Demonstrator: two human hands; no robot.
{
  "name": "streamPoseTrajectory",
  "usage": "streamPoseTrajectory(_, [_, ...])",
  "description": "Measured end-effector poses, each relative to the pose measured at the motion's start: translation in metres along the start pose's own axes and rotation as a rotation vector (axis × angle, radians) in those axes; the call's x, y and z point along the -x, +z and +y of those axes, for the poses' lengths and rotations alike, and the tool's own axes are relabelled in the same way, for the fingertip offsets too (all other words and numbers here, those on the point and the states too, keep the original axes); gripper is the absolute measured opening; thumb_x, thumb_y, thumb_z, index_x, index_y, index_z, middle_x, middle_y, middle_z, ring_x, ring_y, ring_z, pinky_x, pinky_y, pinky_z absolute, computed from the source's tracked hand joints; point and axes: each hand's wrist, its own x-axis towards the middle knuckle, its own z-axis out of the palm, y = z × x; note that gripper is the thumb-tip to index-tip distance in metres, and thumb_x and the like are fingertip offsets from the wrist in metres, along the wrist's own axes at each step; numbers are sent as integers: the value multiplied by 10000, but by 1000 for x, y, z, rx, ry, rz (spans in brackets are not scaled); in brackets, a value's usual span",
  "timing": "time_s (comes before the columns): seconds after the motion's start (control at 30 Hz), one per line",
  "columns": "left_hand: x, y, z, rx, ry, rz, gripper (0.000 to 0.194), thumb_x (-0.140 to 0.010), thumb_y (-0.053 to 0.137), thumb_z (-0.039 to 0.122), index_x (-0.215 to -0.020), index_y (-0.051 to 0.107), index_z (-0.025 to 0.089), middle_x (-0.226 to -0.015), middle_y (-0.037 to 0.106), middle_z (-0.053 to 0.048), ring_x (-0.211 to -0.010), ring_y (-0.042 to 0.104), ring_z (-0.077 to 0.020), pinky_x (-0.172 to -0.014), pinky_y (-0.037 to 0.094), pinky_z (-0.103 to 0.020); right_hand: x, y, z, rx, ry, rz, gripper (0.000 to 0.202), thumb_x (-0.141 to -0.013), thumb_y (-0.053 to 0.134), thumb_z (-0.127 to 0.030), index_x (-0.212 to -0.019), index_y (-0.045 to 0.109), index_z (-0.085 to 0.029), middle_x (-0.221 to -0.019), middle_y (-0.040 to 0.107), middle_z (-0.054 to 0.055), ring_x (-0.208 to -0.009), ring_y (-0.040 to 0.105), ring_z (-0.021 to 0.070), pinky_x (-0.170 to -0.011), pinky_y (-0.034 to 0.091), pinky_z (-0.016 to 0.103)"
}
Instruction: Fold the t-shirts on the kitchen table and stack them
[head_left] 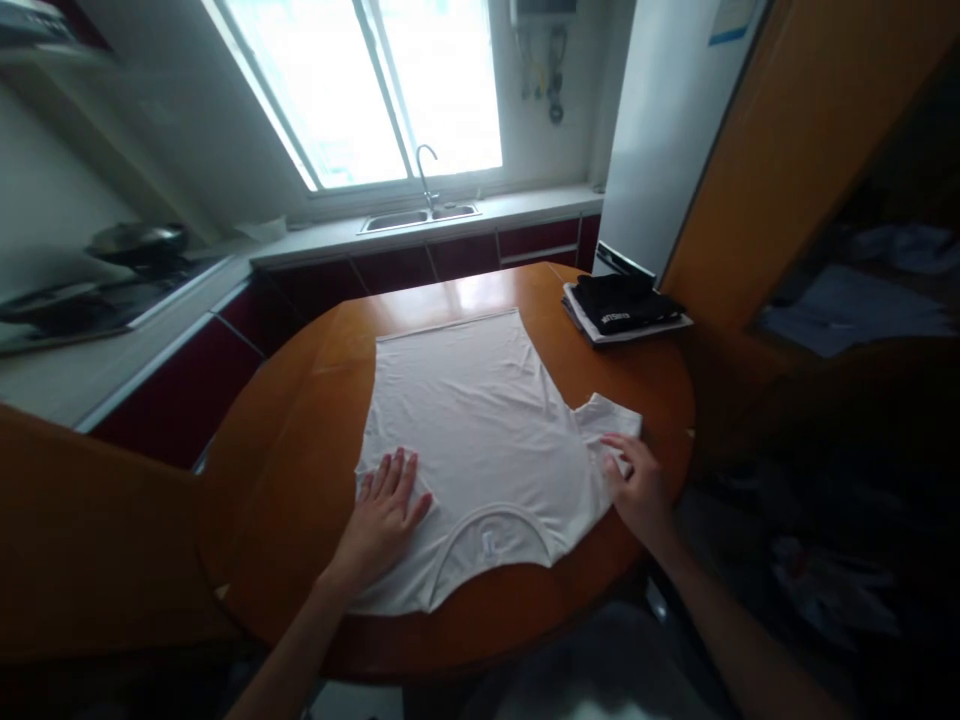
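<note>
A white T-shirt lies spread on the round wooden table, its collar toward me and its hem at the far side. A small label shows inside the neckline. My left hand rests flat on the shirt near its left shoulder, fingers stretched out. At the other side, my right hand is over the right sleeve, which sticks out from the body of the shirt. Its fingers are slightly bent, thumb and forefinger apart, with no cloth visibly pinched. The other fingers are partly hidden.
Folded clothes with a black garment on top are stacked at the table's back right. Behind the table run a counter with a sink and a stove at left. A refrigerator stands at right.
</note>
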Motion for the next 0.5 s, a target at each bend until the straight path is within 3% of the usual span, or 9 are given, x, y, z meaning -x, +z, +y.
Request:
streamPoseTrajectory(0.13, [0, 1, -4, 15, 18, 30, 698, -1014, 354, 519, -1591, 281, 133, -1629, 269, -194, -1526, 200, -337, -1180, 275, -594, -32, -17, 49, 305, 106, 145, 369, -900, 473, -260, -1177, 686, -140, -1120, 648, 172, -1085, 576, 319, -1006, 443, 492])
streamPoseTrajectory(0.23, [-1, -9, -4, 63, 50, 81, 655, -1038, 312, 480, -1607, 238, 163, -1640, 254, -184, -1532, 190, -330, -1183, 266, -596, -49, -25, 72, 493, 171, 92, 386, -914, 478, -274, -1184, 690, -99, -1117, 629, 192, -1087, 558, 333, -1000, 423, 491])
streamPoseTrajectory(0.37, [-12, -39, 6, 155, 87, 198, 597, -1056, 281, 438, -1619, 184, 266, -1663, 235, -121, -1543, 169, -303, -1214, 204, -585, -57, -29, 81, 550, 195, -41, 279, -886, 565, -340, -1018, 732, -159, -1085, 625, 159, -1040, 560, 315, -923, 453, 445])
streamPoseTrajectory(0.5, [-36, -73, 26, 293, 139, 229, 577, -1054, 298, 447, -1600, 246, 267, -1624, 339, -99, -1535, 215, -281, -1218, 256, -544, -61, -28, 76, 446, 189, -62, 146, -804, 621, -317, -851, 678, -191, -988, 654, 102, -951, 595, 272, -843, 473, 397])
